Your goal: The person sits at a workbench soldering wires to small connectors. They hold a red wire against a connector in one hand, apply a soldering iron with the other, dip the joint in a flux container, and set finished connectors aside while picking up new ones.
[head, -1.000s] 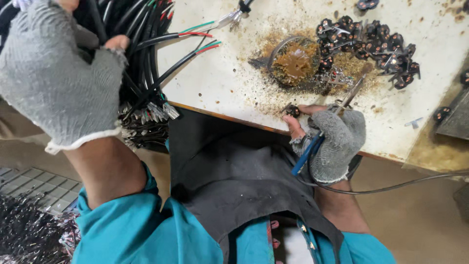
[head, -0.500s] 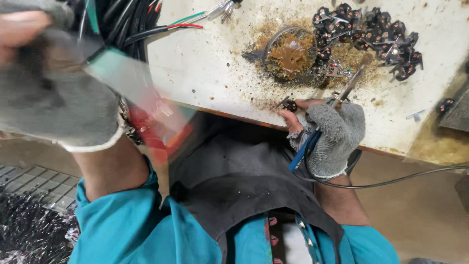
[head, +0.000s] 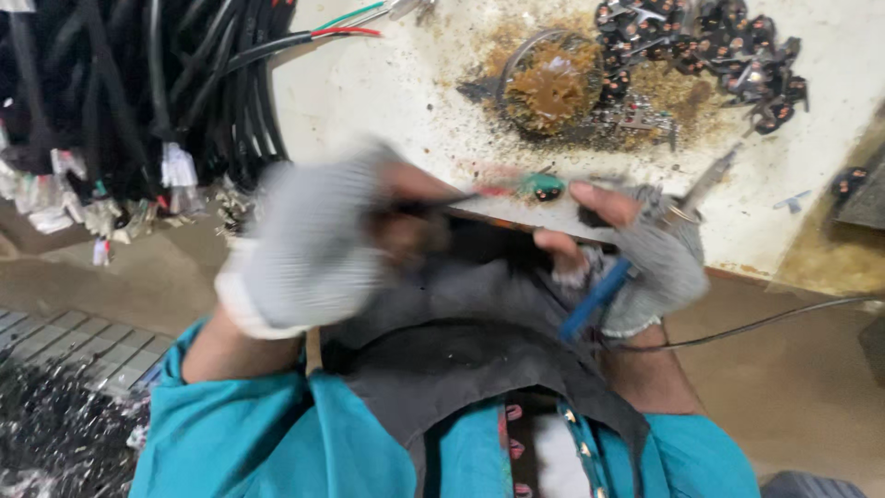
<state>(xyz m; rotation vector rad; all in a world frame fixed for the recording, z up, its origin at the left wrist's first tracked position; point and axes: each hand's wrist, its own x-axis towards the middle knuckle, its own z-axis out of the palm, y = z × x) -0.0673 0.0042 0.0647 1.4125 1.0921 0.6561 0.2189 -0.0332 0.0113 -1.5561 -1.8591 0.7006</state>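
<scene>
Cable bundle [head: 138, 92] upper left, connector pile [head: 710, 55] behind soldering iron [head: 645, 249], rt hand [head: 636, 249].

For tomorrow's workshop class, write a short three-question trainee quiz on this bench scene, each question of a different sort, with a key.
1. True or false: both hands wear grey fingerless gloves.
2. Which hand holds the blue-handled tool? A left hand B right hand
3. Fill in: the bundle of black cables hangs on the person's ____ side.

Key: 1 true; 2 B; 3 left.
</scene>
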